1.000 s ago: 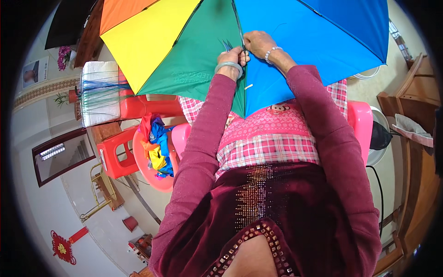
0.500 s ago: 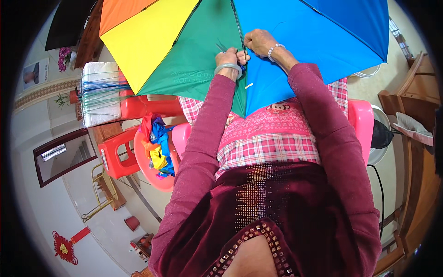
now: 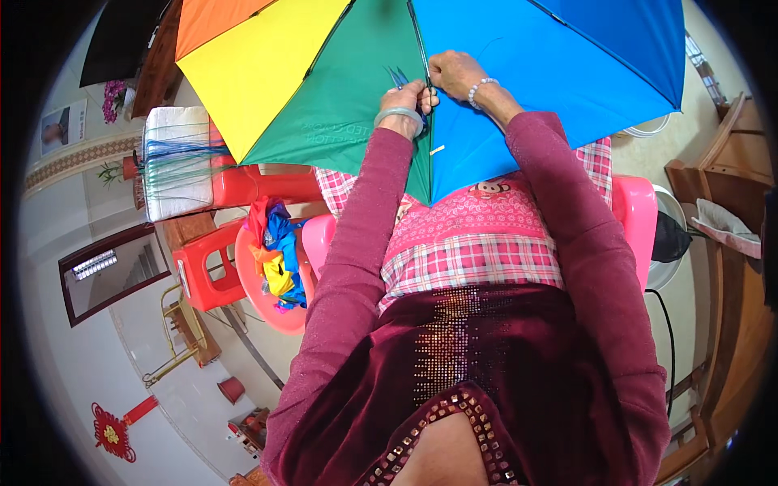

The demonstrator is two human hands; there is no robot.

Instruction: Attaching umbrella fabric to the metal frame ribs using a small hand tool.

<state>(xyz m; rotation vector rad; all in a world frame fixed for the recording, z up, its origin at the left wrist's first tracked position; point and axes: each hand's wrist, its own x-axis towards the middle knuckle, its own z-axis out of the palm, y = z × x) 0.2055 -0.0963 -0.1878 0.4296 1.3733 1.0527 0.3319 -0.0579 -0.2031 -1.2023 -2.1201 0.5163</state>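
Note:
A multicoloured umbrella [image 3: 502, 121] is spread in front of me, its inside showing orange, yellow, green and blue panels with dark ribs. My left hand [image 3: 403, 99] is closed at the seam between green and blue, beside a rib [image 3: 420, 39]. Small pointed scissors [image 3: 396, 77] stick up out of its fingers, blades apart. Just right of the same rib, my right hand [image 3: 455, 73] is closed in a pinch against it; whatever lies between those fingertips is too small to make out. A small pale tab [image 3: 438, 151] sits on the seam below the hands.
A checked pink apron [image 3: 470, 259] covers my lap. To the left are a white foam block [image 3: 178, 162] wound with threads, a red stool [image 3: 207, 271] and a pink basin [image 3: 275, 316] with colourful cloth. A white bucket [image 3: 668, 267] and wooden furniture [image 3: 725, 162] stand right.
My left hand has turned slightly, and the scissor blades point more upward and show more clearly. The right hand stays at the rib, and the umbrella has barely shifted.

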